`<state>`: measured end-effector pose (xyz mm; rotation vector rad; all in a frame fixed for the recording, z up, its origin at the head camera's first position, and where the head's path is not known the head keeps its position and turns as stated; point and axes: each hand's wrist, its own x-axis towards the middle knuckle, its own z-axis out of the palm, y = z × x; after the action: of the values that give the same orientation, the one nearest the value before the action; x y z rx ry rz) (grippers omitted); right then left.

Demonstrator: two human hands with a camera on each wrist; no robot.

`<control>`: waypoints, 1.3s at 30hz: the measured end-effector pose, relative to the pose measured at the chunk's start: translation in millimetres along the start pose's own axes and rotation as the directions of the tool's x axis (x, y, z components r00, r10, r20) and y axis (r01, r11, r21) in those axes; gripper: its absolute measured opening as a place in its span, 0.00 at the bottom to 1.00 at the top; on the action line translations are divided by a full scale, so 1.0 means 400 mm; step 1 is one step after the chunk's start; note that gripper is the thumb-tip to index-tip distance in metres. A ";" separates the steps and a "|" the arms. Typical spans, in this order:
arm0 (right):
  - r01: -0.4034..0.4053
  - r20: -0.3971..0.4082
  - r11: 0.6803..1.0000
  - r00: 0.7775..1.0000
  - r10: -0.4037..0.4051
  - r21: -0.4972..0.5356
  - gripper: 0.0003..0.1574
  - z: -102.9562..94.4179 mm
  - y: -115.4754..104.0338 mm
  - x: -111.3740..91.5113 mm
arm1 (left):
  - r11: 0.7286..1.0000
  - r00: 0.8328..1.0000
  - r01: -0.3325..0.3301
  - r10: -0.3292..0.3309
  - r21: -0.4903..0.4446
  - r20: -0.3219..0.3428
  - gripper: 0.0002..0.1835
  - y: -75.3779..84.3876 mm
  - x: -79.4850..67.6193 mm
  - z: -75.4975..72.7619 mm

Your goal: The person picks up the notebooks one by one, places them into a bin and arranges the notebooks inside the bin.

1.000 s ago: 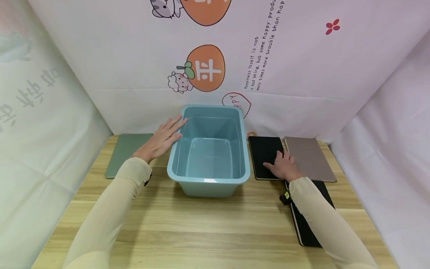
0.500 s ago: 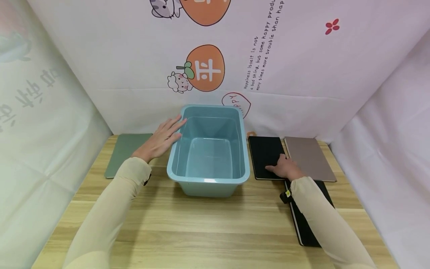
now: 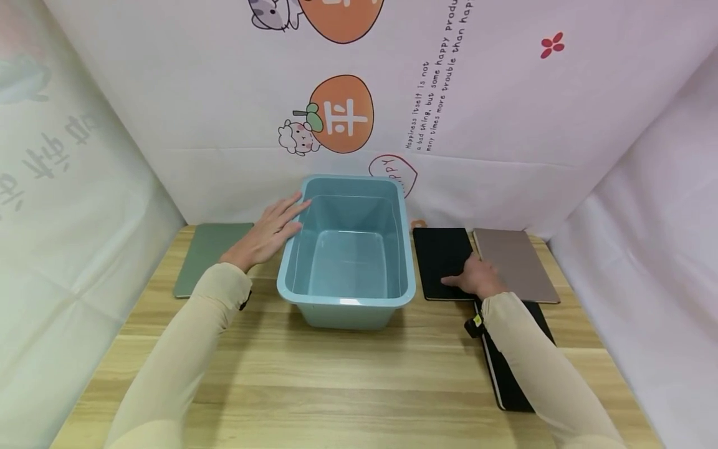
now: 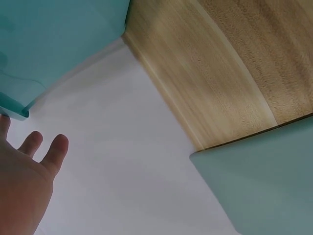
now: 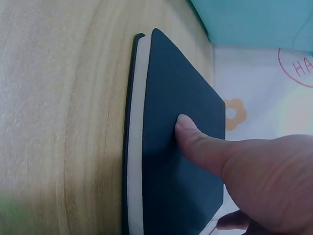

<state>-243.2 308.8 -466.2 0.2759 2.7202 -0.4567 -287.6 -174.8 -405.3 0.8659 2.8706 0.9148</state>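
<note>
My left hand (image 3: pixel 268 234) rests on the left rim of a light blue plastic bin (image 3: pixel 346 302), its fingers spread and fairly straight. In the left wrist view, the fingers (image 4: pixel 55 152) show beside the bin's wall. At the right, my right hand (image 3: pixel 477 277) grips a black notebook (image 3: pixel 440 252) lying flat near the back wall. Its thumb lies across the cover, as the right wrist view shows, while the other fingers bend down at the notebook's right edge, mostly hidden.
A taupe notebook (image 3: pixel 518 265) lies right of the black one. Another black notebook (image 3: pixel 507 377) is partly under the right forearm. A green notebook (image 3: pixel 204 255) lies left of the bin on the wooden table (image 3: pixel 336 386). Printed white cloth (image 3: pixel 477 187) walls the back and sides.
The right hand's fingers, spread over the black notebook a second ago, have drawn in and curled at its right edge. The left hand stays on the bin's rim.
</note>
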 end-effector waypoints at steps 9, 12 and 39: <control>-0.055 -0.026 0.998 0.998 0.056 0.033 0.76 -0.002 0.000 -0.002 | 1.000 1.000 0.018 -0.018 -0.010 0.018 0.29 0.000 -0.002 -0.005; -0.058 -0.027 0.998 0.998 0.059 0.034 0.76 -0.005 0.000 -0.003 | 1.000 0.999 0.024 -0.024 -0.013 0.023 0.29 0.003 -0.002 -0.006; 0.031 -0.095 0.991 0.995 -0.019 0.128 0.78 -0.024 0.006 0.004 | 0.999 0.999 0.032 -0.032 -0.025 0.019 0.30 0.003 -0.002 -0.005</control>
<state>-247.3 314.7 -459.0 0.3049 2.7925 -0.6441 -286.8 -175.5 -402.9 0.8197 2.8417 0.9333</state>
